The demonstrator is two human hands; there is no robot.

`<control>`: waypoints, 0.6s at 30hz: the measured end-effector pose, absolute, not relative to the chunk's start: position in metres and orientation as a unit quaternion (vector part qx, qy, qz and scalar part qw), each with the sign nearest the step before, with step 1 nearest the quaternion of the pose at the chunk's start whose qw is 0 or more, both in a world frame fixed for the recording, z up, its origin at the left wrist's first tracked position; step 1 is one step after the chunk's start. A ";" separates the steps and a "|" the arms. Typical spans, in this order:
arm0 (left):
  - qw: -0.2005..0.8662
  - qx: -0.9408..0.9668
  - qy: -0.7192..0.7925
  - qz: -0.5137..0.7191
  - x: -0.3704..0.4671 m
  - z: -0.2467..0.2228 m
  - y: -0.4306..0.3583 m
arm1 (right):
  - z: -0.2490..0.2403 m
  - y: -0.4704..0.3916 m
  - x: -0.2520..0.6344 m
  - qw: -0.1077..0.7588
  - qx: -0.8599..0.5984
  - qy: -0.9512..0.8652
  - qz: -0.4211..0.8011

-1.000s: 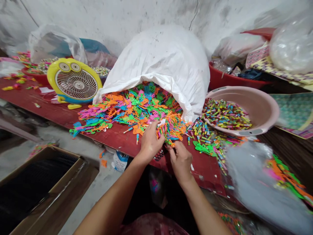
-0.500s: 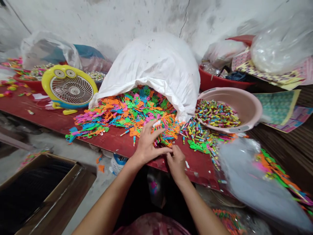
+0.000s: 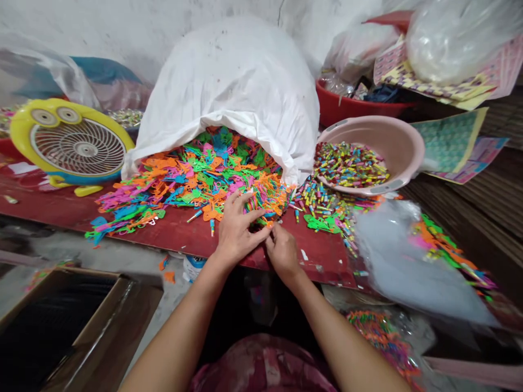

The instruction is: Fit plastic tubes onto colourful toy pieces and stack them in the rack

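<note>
My left hand [image 3: 239,226] reaches over the front edge of the pile, its fingers spread apart beside a fanned cluster of small plastic pieces [image 3: 272,196]. Close by, my right hand [image 3: 283,251] has its fingers pinched together, meeting the tip of my left thumb. What sits in that pinch is too small and covered to name, though a bit of orange shows there. Bright flat plastic pieces [image 3: 192,179] in orange, green, pink and blue spill from a large white sack [image 3: 237,71]. Short striped sticks [image 3: 316,196] lie right of the cluster.
A yellow fan with cartoon eyes [image 3: 77,144] stands at left on the red table [image 3: 322,261]. At right are a pink basin [image 3: 408,152] holding striped sticks, a red tub [image 3: 339,106] and a clear plastic bag [image 3: 392,256]. A cardboard box [image 3: 98,316] sits lower left.
The view has shifted, so the table items appear farther left and higher. My left thumb and right fingertips remain close together, and the left fingers look less widely spread.
</note>
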State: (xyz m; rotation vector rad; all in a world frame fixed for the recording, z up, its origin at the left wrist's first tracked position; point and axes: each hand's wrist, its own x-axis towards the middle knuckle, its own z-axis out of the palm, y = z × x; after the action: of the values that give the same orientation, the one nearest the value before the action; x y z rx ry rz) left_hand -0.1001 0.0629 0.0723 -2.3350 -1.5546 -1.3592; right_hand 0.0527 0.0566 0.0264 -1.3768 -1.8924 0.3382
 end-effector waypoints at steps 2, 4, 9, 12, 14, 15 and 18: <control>0.017 -0.752 -0.500 -0.430 -0.099 0.074 0.062 | 0.024 0.056 0.051 0.364 -0.560 -0.733 0.130; 0.026 -0.759 -0.495 -0.422 -0.099 0.074 0.062 | 0.020 0.055 0.049 0.352 -0.587 -0.718 0.127; 0.043 -0.769 -0.486 -0.414 -0.106 0.078 0.068 | 0.007 0.057 0.048 0.386 -0.602 -0.676 0.179; 0.017 -0.773 -0.475 -0.421 -0.111 0.080 0.065 | 0.001 0.060 0.054 0.439 -0.594 -0.637 0.220; -0.012 -0.748 -0.485 -0.453 -0.113 0.076 0.058 | -0.001 0.060 0.057 0.455 -0.589 -0.627 0.228; -0.032 -0.720 -0.500 -0.481 -0.113 0.071 0.054 | -0.001 0.060 0.058 0.456 -0.588 -0.629 0.227; -0.166 -0.567 -0.545 -0.596 -0.110 0.047 0.046 | 0.001 0.058 0.056 0.444 -0.592 -0.643 0.198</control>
State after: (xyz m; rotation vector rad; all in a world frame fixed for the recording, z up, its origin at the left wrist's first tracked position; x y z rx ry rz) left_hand -0.1097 0.0455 0.0474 -1.9969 -1.9194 -2.0995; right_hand 0.0558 0.0576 0.0005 -1.4681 -1.5936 0.4919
